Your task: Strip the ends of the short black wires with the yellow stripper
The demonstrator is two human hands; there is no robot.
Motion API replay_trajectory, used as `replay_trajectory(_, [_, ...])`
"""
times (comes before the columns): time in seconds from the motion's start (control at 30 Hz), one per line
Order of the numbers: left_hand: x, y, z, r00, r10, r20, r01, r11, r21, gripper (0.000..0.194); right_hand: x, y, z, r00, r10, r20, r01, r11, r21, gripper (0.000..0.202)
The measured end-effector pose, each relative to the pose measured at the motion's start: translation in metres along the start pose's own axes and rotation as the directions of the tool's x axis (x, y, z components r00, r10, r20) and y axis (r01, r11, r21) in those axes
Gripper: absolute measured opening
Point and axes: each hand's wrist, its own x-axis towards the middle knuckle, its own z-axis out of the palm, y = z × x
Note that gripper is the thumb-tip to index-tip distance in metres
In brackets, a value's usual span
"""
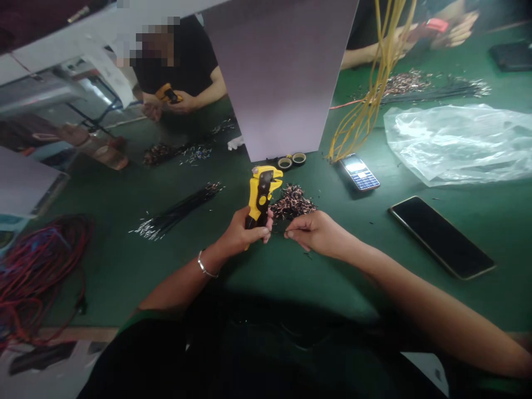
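Note:
My left hand (245,231) is closed around the handles of a yellow and black wire stripper (261,194). The tool stands upright, its jaws pointing to the right. Close beside it, my right hand (310,230) pinches a thin dark wire (279,231) between thumb and fingers, and the wire reaches toward my left fingertips. Whether the wire touches the left hand I cannot tell. Just beyond both hands lies a heap of short wire pieces with copper-coloured ends (293,200). To the left, a bundle of black wires with bared tips (178,213) rests on the green table (166,288).
Two tape rolls (292,161) lie by an upright panel (282,77). At right are a keypad phone (359,173), a smartphone (443,237) and a clear plastic bag (461,144). Yellow cables (369,105) hang down; red cables (41,266) are piled left. Two people work across the table.

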Motion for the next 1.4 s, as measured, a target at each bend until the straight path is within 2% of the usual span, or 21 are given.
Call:
replay_trajectory(0.23, [0.002, -0.002, -0.004, 0.999, 0.019, -0.026, -0.018, 0.999, 0.045, 0.034, 0.004, 0.004, -0.005, 0.997, 0.036, -0.062, -0.033, 0.999, 0.042, 0.015])
replay_trajectory(0.37, [0.004, 0.001, -0.007, 0.996, 0.039, -0.078, -0.034, 0.997, 0.064, 0.032, 0.006, 0.01, -0.013, 0.992, 0.027, -0.123, -0.014, 0.994, 0.105, 0.015])
replay_trajectory(0.47, [0.006, 0.004, -0.006, 0.996, 0.045, -0.079, -0.038, 0.996, 0.086, 0.033, 0.006, 0.011, -0.018, 0.986, -0.003, -0.167, 0.021, 0.994, 0.107, 0.019])
replay_trajectory(0.67, [0.007, 0.007, -0.005, 0.998, 0.053, -0.033, -0.053, 0.998, 0.018, 0.038, 0.005, 0.007, -0.022, 0.968, 0.0, -0.25, 0.029, 0.994, 0.11, 0.022])
replay_trajectory(0.8, [0.006, 0.005, -0.006, 0.998, 0.055, 0.013, -0.054, 0.997, -0.057, 0.042, 0.003, 0.003, -0.023, 0.965, 0.016, -0.263, 0.016, 0.993, 0.116, 0.022])
replay_trajectory(1.03, [0.007, 0.003, -0.006, 0.994, 0.029, 0.11, -0.013, 0.99, -0.143, 0.05, -0.002, -0.004, -0.021, 0.95, -0.014, -0.311, 0.025, 0.999, 0.033, 0.018])
replay_trajectory(1.27, [0.005, 0.006, -0.003, 0.988, 0.022, 0.154, 0.002, 0.989, -0.15, 0.054, -0.009, -0.008, -0.016, 0.919, -0.071, -0.389, 0.036, 0.995, -0.097, 0.032])
replay_trajectory(1.4, [0.004, 0.006, -0.002, 0.984, 0.031, 0.178, -0.003, 0.988, -0.155, 0.053, -0.011, -0.008, -0.012, 0.901, -0.088, -0.424, 0.041, 0.992, -0.117, 0.032])
